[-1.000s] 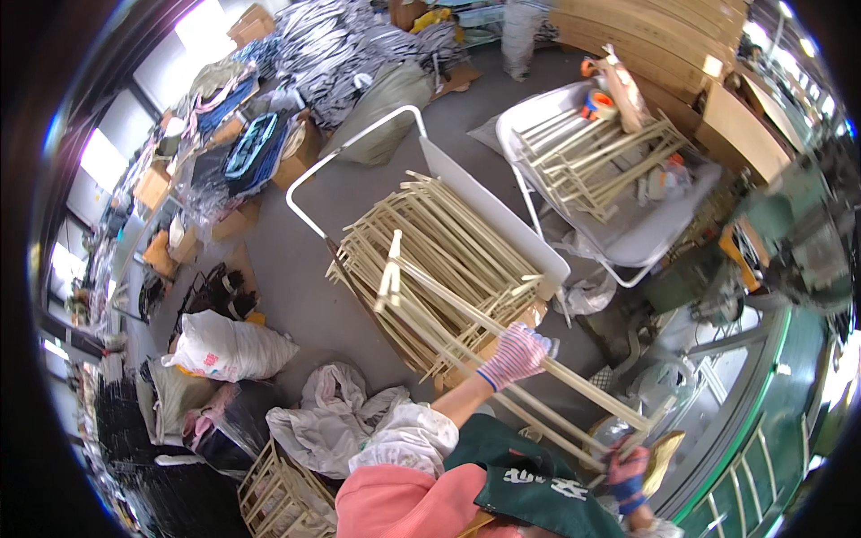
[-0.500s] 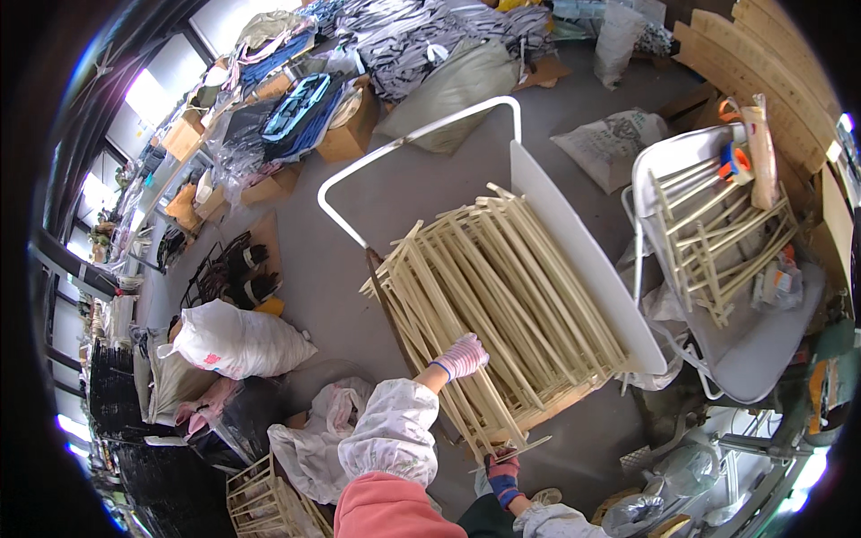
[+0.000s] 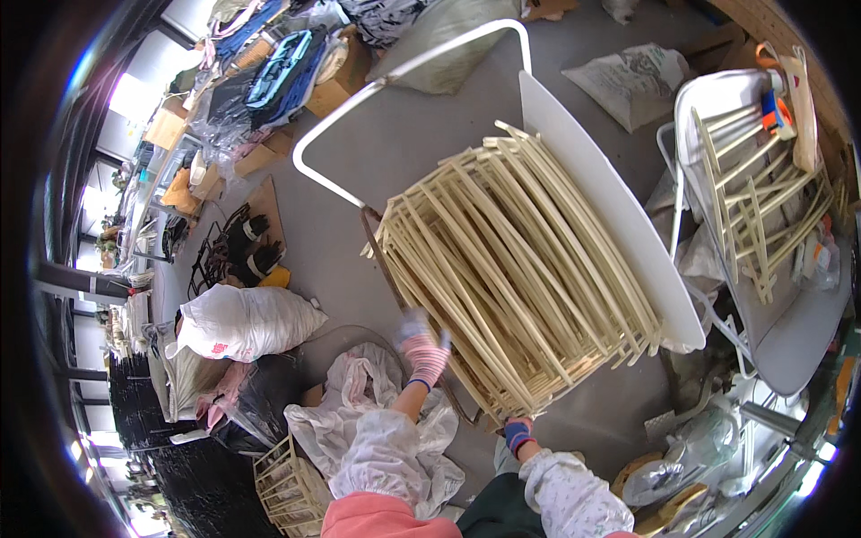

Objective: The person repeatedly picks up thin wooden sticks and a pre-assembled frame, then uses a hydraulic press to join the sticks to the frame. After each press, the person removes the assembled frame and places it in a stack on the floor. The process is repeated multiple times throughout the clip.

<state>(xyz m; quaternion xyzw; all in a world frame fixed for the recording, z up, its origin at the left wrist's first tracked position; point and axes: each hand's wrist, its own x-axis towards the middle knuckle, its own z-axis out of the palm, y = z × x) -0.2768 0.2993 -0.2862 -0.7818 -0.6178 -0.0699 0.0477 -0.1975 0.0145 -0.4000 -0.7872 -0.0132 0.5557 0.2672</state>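
A large stack of pale wooden slat frames [image 3: 511, 269] fills the middle, lying between a white panel [image 3: 610, 206] on the right and a rusty metal bar on the left. My left hand [image 3: 423, 351], in a pink striped glove, is beside the stack's left edge. Its fingertips are blurred, the thumb stands apart and nothing shows in it. At the near end of the stack is my right hand [image 3: 517, 435], in a pink and blue glove, by the slat ends. Its fingers are mostly hidden, so I cannot see whether it grips a slat.
A white tube handle [image 3: 332, 108] rises behind the stack. On the right, a grey chair [image 3: 789, 332] bears more wooden frames and a tape dispenser. Stuffed white sacks [image 3: 247, 323] and crumpled white sheeting [image 3: 359, 386] lie on the left. Another slatted wooden frame [image 3: 287, 484] stands near my left arm.
My left hand has let go of a wooden frame on the stack and moved left, off the slats. My right hand stays at the near end. The view has shifted.
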